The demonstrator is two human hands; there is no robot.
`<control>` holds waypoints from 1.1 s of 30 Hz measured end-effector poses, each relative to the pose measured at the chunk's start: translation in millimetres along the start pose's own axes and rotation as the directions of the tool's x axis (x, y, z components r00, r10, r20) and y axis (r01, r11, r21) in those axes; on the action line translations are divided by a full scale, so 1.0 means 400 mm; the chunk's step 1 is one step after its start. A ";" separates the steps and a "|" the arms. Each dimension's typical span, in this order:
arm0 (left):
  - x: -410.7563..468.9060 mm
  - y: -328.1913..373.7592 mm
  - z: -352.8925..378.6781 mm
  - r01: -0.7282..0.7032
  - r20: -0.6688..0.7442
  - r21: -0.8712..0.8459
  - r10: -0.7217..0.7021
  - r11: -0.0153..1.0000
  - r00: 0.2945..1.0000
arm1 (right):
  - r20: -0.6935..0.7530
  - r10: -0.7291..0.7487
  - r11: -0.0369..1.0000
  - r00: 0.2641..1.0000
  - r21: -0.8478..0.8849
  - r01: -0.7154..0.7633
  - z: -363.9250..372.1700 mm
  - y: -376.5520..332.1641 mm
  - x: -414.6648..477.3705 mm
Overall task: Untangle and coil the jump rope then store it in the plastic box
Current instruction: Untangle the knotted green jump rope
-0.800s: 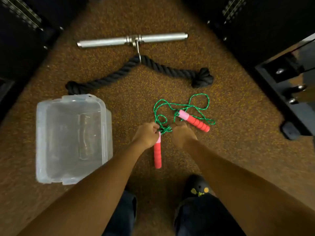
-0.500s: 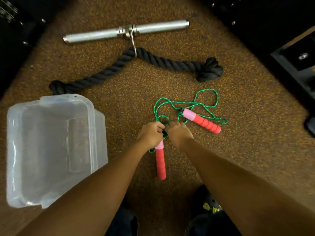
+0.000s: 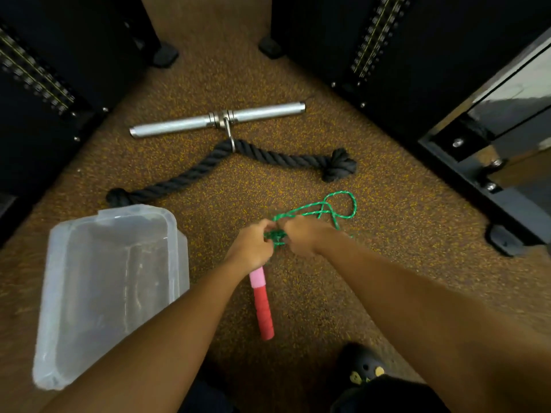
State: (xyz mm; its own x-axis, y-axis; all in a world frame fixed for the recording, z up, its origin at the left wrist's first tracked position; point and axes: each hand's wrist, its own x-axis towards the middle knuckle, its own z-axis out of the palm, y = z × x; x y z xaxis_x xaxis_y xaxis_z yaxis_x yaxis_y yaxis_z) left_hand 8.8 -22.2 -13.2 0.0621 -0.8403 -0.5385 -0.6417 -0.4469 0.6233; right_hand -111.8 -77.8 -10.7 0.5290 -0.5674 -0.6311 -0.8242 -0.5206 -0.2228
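Note:
The green jump rope point(image 3: 334, 208) lies tangled on the brown speckled floor, its loops spreading to the right of my hands. My left hand point(image 3: 253, 245) and my right hand point(image 3: 301, 236) both pinch the knotted bunch of cord between them. One red and pink handle point(image 3: 262, 302) points toward me from under my left hand. The other handle is hidden behind my right hand and forearm. The clear plastic box point(image 3: 179, 251) stands open and without a lid to the left of my left arm.
A silver bar handle point(image 3: 179, 125) and a thick black rope attachment point(image 3: 268, 158) lie beyond the jump rope. Black gym machine frames point(image 3: 483, 186) flank the floor on both sides. My dark shoe point(image 3: 363, 368) is at the bottom.
My hands have closed together on the knot and lifted it slightly. The second handle, visible on the floor before, is now hidden by my right arm. The view tilted up.

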 end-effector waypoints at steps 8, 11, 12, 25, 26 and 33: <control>-0.180 0.105 -0.182 -0.172 -0.084 0.057 0.176 0.984 0.981 | -0.079 -0.008 0.927 0.997 0.374 0.037 -0.243 -0.098 -0.195; -0.251 0.135 -0.246 -0.238 -0.126 0.069 0.245 0.969 0.961 | -0.111 -0.020 0.872 0.994 0.483 0.071 -0.300 -0.150 -0.279; -0.273 0.143 -0.264 -0.256 -0.141 0.067 0.263 0.964 0.954 | -0.123 -0.029 0.867 0.992 0.491 0.086 -0.315 -0.168 -0.305; -0.454 0.183 -0.342 -0.276 -0.265 -0.012 0.263 0.961 0.928 | -0.291 -0.085 0.902 0.953 0.384 0.198 -0.383 -0.280 -0.458; -0.461 0.189 -0.345 -0.272 -0.270 0.000 0.261 0.962 0.927 | -0.295 -0.089 0.887 0.951 0.410 0.211 -0.381 -0.279 -0.463; -0.517 0.199 -0.379 -0.244 -0.292 0.107 0.265 0.964 0.919 | -0.286 -0.154 0.798 0.946 0.528 0.290 -0.383 -0.289 -0.497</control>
State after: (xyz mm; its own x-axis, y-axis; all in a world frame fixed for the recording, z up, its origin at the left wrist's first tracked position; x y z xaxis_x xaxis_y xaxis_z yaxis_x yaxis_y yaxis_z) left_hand 60.7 69.3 233.8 0.1105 -0.9802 -0.1641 -0.7157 -0.1930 0.6712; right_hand -90.7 -2.6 254.6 0.6853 -0.6385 -0.3502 -0.6112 -0.2429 -0.7533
